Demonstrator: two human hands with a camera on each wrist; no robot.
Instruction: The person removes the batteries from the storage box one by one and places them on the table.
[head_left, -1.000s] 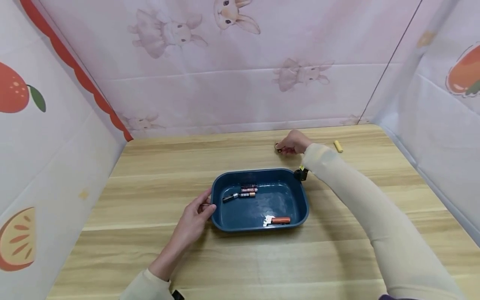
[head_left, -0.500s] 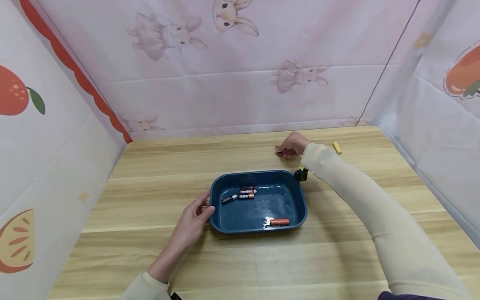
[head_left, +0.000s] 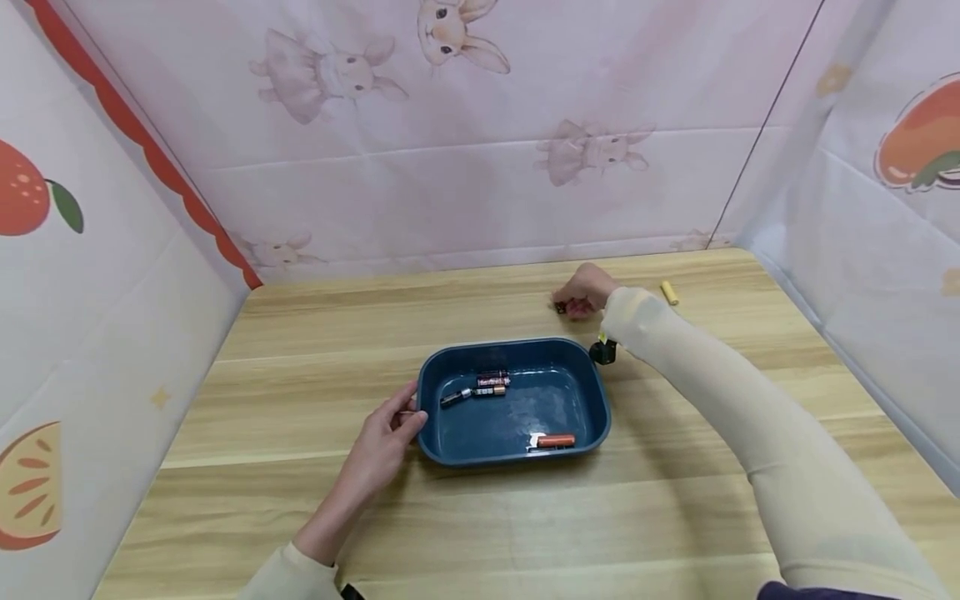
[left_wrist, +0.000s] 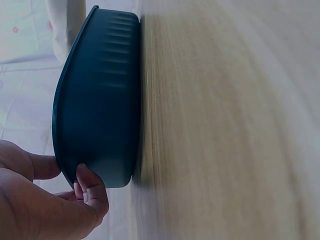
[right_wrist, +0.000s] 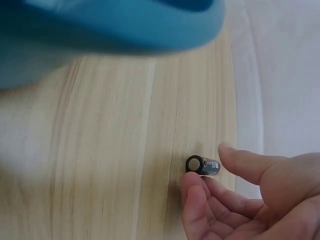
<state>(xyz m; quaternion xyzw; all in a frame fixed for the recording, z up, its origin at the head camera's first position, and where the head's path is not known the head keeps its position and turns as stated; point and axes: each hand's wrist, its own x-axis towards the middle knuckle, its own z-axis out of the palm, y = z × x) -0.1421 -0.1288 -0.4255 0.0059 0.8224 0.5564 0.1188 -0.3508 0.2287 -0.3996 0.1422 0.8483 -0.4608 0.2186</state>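
Note:
A dark blue plastic tub (head_left: 517, 462) stands on the wooden table. My left hand (head_left: 382, 442) grips its left end, thumb at the rim and fingers against the outer wall, as the left wrist view shows the hand (left_wrist: 55, 200) and tub wall (left_wrist: 100, 110). Behind the tub, my right hand (head_left: 587, 287) holds a small black battery (right_wrist: 202, 165) low over the table. In the right wrist view, curled fingertips (right_wrist: 194, 182) meet its near side, with the thumb at its far end. Several batteries (head_left: 491, 383) lie at the tub's left, and an orange battery (head_left: 556, 441) near its front wall.
A yellow battery (head_left: 669, 292) lies at the back right of the table (head_left: 300, 350), right of my right hand. Printed cloth walls (head_left: 450, 200) enclose the back and both sides. The right wrist camera (head_left: 602, 351) hangs close to the tub's back right corner.
The right hand stays at the same spot while its fingers shift and the small battery turns slightly. The left hand keeps hold of the tub. The head view drifts a little.

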